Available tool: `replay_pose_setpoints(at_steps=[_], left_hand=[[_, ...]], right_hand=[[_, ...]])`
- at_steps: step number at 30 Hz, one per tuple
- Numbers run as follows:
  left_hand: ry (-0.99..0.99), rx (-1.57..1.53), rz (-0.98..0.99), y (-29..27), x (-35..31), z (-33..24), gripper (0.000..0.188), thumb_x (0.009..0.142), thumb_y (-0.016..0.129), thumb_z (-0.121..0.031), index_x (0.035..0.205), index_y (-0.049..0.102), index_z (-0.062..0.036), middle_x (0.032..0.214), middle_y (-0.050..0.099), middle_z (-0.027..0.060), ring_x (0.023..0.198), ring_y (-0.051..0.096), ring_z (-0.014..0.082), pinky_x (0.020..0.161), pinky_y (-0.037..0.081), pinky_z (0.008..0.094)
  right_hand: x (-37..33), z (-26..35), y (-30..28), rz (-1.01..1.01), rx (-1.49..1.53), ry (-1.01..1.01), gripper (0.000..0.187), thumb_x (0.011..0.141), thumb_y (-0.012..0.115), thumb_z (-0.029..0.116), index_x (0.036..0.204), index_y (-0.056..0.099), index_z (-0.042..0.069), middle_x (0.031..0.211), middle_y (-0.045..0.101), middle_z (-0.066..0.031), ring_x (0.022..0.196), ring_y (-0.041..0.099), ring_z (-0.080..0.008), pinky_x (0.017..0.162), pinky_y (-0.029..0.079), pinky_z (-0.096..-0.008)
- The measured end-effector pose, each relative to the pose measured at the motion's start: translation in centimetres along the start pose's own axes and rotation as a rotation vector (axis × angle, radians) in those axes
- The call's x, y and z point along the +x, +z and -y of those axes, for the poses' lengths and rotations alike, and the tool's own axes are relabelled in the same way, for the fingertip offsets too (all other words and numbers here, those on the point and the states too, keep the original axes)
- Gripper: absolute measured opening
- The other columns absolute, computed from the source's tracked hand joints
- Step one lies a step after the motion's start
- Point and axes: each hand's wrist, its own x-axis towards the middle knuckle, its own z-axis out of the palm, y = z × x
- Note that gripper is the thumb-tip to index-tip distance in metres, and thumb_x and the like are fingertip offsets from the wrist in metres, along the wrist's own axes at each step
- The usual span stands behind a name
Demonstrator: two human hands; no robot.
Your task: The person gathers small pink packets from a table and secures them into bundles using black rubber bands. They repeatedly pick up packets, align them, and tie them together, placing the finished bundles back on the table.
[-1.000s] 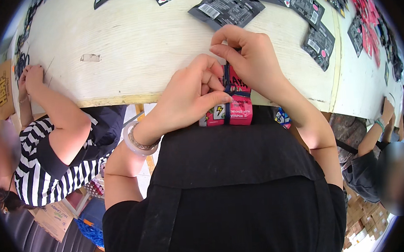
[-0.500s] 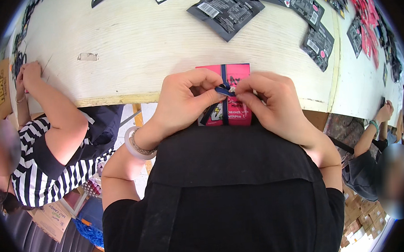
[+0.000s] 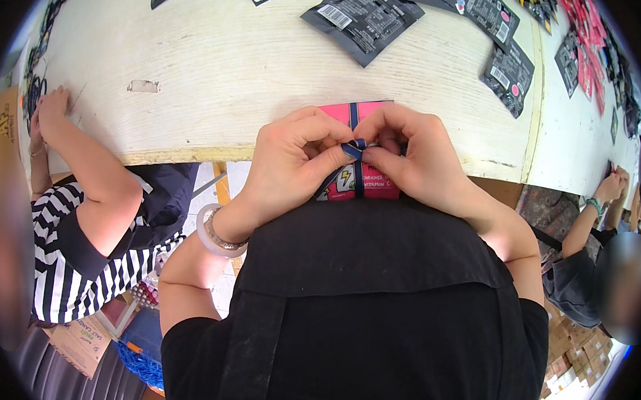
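Observation:
A bright pink packet (image 3: 384,189) with printed pictures lies at the table's near edge, right in front of my body. Down its middle runs a dark blue ribbon (image 3: 354,115), with a loop gathered at the centre. My left hand (image 3: 286,158) pinches the loop from the left, thumb and index finger closed on it. From the right, my right hand (image 3: 419,151) pinches the ribbon beside the loop, its fingertips close to the left ones. The fingers hide much of the packet's middle and the exact shape of the knot.
On the whitish table (image 3: 206,97), several black pouches (image 3: 365,20) lie beyond my hands and to the right. Pink packets (image 3: 587,66) are heaped at the far right. A person in stripes (image 3: 83,241) works at the left, another person (image 3: 578,273) at the right.
My right hand has moved slightly left and in, closing on the ribbon beside the loop. The left hand keeps its pinch. Both neighbours' hands have shifted a little.

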Motion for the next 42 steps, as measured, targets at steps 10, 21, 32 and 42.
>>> replay_pose_setpoints(at_steps=[10,21,32,42], left_hand=[[-0.032,-0.007,-0.059,0.8,-0.5,-0.1,0.015,0.08,0.066,0.001,0.094,0.069,-0.0015,0.083,0.064,0.0035,0.067,0.057,0.0055,0.06,0.046,0.0207],[-0.115,-0.159,-0.032,0.7,-0.1,-0.5,0.031,0.082,0.067,-0.001,0.108,0.05,-0.0004,0.08,0.064,0.0027,0.065,0.052,0.0035,0.06,0.042,0.0188],[-0.163,-0.065,-0.051,0.1,-0.2,-0.4,0.039,0.073,0.077,-0.001,0.099,0.049,-0.0009,0.078,0.065,0.0046,0.067,0.057,0.0053,0.059,0.046,0.0203],[-0.04,-0.027,0.012,0.0,-0.3,0.4,0.019,0.079,0.072,-0.003,0.094,0.061,-0.0027,0.076,0.064,0.0002,0.068,0.058,0.0031,0.061,0.046,0.019]], right_hand=[[0.6,-0.3,0.6,-0.046,0.086,-0.053,0.027,0.073,0.062,-0.007,0.098,0.055,0.0,0.078,0.067,-0.0103,0.068,0.066,-0.0184,0.061,0.049,-0.0278],[0.8,-1.2,0.9,-0.003,0.33,-0.052,0.027,0.073,0.058,-0.011,0.1,0.057,-0.004,0.08,0.063,-0.0074,0.073,0.061,-0.0097,0.064,0.05,-0.0241],[0.7,0.1,-0.3,0.096,0.296,0.07,0.024,0.076,0.061,-0.009,0.099,0.061,-0.002,0.082,0.061,-0.0019,0.064,0.044,-0.0019,0.058,0.038,-0.0166],[0.6,0.0,-0.5,0.085,0.313,0.101,0.027,0.076,0.068,-0.006,0.102,0.061,-0.001,0.082,0.063,-0.0012,0.065,0.047,0.0001,0.058,0.037,-0.0149]])
